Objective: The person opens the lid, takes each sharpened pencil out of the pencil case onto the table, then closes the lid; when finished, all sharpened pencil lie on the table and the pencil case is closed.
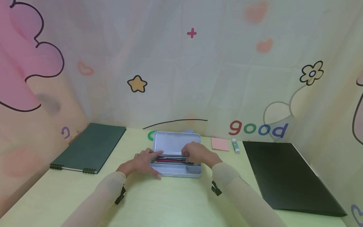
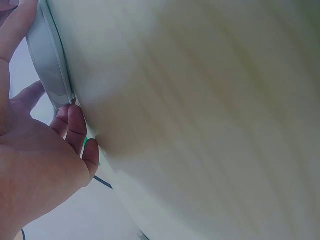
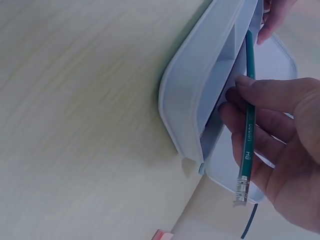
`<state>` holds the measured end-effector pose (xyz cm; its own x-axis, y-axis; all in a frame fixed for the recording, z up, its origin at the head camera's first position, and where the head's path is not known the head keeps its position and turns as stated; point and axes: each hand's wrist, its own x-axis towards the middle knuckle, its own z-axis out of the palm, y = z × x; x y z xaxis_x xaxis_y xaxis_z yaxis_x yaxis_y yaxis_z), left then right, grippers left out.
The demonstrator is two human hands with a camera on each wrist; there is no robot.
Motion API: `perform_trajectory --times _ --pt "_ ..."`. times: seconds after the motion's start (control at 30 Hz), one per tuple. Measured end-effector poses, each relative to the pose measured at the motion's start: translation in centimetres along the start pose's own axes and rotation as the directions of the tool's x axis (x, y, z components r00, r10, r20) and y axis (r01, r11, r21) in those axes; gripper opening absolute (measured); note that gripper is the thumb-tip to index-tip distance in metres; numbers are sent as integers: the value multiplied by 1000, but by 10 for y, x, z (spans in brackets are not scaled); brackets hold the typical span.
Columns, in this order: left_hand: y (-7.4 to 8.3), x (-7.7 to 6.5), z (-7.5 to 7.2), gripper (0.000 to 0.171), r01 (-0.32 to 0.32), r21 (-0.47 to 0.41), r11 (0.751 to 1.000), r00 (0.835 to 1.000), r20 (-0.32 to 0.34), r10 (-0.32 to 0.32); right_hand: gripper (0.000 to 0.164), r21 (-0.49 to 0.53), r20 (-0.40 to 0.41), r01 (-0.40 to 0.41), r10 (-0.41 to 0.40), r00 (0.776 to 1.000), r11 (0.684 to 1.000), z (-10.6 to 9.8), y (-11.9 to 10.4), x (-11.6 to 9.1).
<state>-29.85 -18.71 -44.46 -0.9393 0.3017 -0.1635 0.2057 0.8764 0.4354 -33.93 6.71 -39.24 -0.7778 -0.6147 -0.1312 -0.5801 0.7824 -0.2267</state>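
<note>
Left hand [image 1: 144, 163]: we're gripping the pencil case [image 1: 171, 170] by its left end — likely steadying it on the desk [image 1: 175, 201] | Right hand [image 1: 198, 154]: we're pinching the green pencil [image 3: 249, 132] over it — probably for control

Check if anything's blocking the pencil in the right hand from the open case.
Nothing visible. The right hand holds the green pencil at the open case; the lid is tipped back, and the left hand grips the left end.

Pale cartoon-print fabric wall [image 1: 170, 53] behind a light wood-grain table [image 1: 173, 201]
</note>
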Motion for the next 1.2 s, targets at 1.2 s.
perform_trajectory --times 1.2 --pt "0 0 0 102 3 -9 1000 1000 0 -3 32 35 125 10 -14 992 999 -10 7 -5"
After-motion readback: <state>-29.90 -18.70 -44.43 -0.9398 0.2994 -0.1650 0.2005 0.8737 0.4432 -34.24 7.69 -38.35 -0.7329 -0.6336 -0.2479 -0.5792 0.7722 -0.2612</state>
